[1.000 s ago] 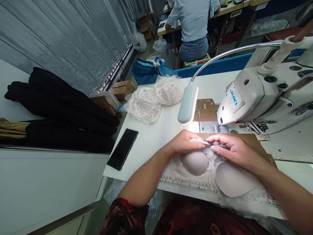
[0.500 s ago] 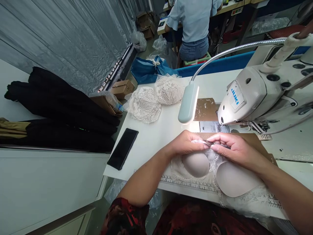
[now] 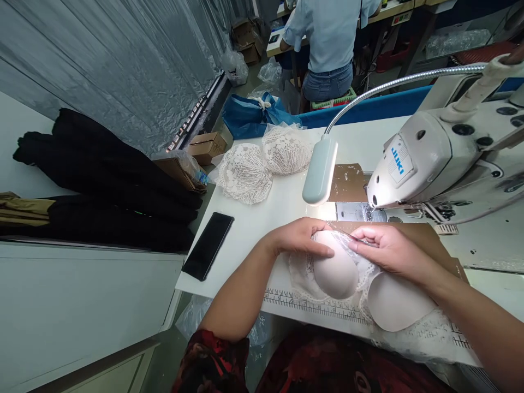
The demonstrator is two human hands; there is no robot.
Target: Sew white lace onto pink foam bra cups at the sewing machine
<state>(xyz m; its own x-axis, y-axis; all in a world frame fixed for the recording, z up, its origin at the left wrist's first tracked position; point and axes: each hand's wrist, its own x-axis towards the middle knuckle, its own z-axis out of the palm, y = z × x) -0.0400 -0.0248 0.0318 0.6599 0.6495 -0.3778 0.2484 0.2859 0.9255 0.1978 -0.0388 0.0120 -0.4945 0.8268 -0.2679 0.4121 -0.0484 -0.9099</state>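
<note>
A white lace bra [image 3: 336,273] with smooth padded cups lies over the table's front edge, inner side up. My left hand [image 3: 305,237] is closed on the top of its left cup, thumb pressed on the padding and fingers behind. My right hand [image 3: 387,248] is closed in a pinch at the lace between the cups. From its fingertips sticks out a slim dark metal tool [image 3: 347,235], like tweezers, mostly hidden by the fingers. The right cup [image 3: 399,300] rests below my right wrist.
A white JUKI sewing machine [image 3: 403,158] stands at the right, with a lamp [image 3: 320,170] on a bendable neck. Lace cups [image 3: 245,173] lie at the table's back left, near a black phone [image 3: 208,245]. Measuring tape [image 3: 319,305] runs along the front edge. A person [image 3: 331,38] sits beyond.
My left hand has opened out from its pinch beside the right hand and shifted left onto the cup. The cup has risen and shows more of its padding. The metal tool is less visible.
</note>
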